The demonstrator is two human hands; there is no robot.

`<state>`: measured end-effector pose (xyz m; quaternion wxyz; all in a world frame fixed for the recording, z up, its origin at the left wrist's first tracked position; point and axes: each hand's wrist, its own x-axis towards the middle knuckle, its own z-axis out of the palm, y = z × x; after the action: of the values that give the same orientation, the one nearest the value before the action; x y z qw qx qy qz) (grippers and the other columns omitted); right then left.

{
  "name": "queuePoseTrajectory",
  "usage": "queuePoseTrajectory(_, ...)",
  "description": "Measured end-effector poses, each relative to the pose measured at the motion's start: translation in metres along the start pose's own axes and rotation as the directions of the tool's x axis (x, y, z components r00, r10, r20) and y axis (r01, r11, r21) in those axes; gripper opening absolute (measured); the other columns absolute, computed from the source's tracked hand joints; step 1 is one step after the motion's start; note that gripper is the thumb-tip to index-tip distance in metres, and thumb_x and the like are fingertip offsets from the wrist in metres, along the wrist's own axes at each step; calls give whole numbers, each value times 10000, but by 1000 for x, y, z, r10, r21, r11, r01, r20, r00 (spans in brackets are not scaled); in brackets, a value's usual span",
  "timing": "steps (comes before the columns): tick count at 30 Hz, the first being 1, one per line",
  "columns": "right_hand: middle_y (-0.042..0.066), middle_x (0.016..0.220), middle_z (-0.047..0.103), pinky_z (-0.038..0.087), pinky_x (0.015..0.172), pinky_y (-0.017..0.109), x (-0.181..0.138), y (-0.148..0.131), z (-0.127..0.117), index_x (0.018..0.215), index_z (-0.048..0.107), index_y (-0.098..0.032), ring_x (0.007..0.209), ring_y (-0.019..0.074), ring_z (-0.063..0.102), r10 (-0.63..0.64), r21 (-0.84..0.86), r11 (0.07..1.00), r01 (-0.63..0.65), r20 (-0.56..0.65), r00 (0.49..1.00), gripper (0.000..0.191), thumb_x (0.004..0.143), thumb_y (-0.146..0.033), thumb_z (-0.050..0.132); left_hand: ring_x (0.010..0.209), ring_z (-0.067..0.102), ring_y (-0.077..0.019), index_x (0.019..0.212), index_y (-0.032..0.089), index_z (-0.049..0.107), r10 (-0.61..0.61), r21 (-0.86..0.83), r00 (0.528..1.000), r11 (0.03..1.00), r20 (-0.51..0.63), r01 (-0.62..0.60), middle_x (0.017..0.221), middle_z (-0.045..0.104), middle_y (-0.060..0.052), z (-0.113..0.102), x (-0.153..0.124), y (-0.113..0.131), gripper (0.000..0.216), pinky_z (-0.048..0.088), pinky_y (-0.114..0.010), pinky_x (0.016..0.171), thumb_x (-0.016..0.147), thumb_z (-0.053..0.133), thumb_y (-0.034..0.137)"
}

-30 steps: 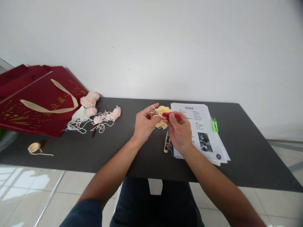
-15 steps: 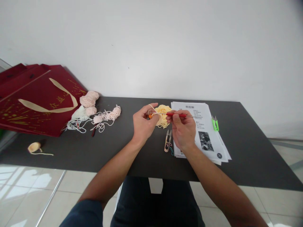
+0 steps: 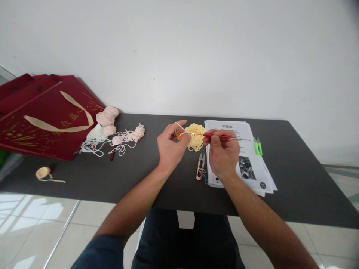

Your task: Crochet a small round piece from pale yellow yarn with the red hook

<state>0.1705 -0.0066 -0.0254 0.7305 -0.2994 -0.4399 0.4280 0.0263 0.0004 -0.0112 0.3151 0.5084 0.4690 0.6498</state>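
My right hand (image 3: 225, 153) is closed around the red grip of a crochet hook (image 3: 196, 133), whose metal shaft points left toward my other hand. My left hand (image 3: 174, 145) is closed in a pinch, with yellow yarn (image 3: 181, 127) running over the raised index finger to the hook's tip. A small orange thing (image 3: 178, 137) shows at the left fingers; its kind is unclear. Behind the hands lies a loose heap of yellow yarn (image 3: 198, 140). Any worked piece in the left fingers is mostly hidden.
Thread snips (image 3: 200, 167) lie beside printed sheets (image 3: 246, 149); green snips (image 3: 257, 146) rest at the papers' right edge. Left are pink yarn (image 3: 107, 116), white yarn (image 3: 95, 133), a red gift bag (image 3: 47, 119) and a small cream crocheted piece (image 3: 43, 172). A wall bounds the dark table (image 3: 134, 179).
My right hand has moved to the right with the crochet hook, away from my left hand, so more of the shaft shows between them. The view has shifted slightly.
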Motion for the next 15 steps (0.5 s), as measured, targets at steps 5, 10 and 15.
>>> queuePoseTrajectory(5, -9, 921, 785, 617, 642, 267, -3, 1, 3, 932, 673, -256, 733, 130, 748, -44, -34, 998, 43, -19, 999, 108, 892, -236, 772, 697, 577, -111, 1110, 222, 777, 1, 21, 999, 1000, -54, 0, 812, 671, 6, 2, -2, 1, 355, 494, -260, 689, 773, 706, 135)
queuePoseTrajectory(10, 1, 923, 806, 656, 645, 292, -10, -4, 11, 919, 721, -246, 685, 136, 754, -125, -141, 983, 117, -48, 991, 72, 884, -213, 774, 699, 595, -111, 1059, 210, 780, 15, 89, 993, 996, -117, -4, 792, 682, 12, 4, -3, 4, 314, 505, -262, 714, 763, 706, 135)
queuePoseTrajectory(15, 10, 976, 829, 697, 740, 344, -19, -6, 13, 960, 788, -268, 763, 163, 792, -269, -268, 926, 267, 31, 963, 163, 895, -126, 740, 728, 624, -119, 1053, 210, 778, -7, 83, 990, 996, -142, 19, 790, 706, 7, 3, -2, 3, 289, 522, -265, 754, 772, 727, 166)
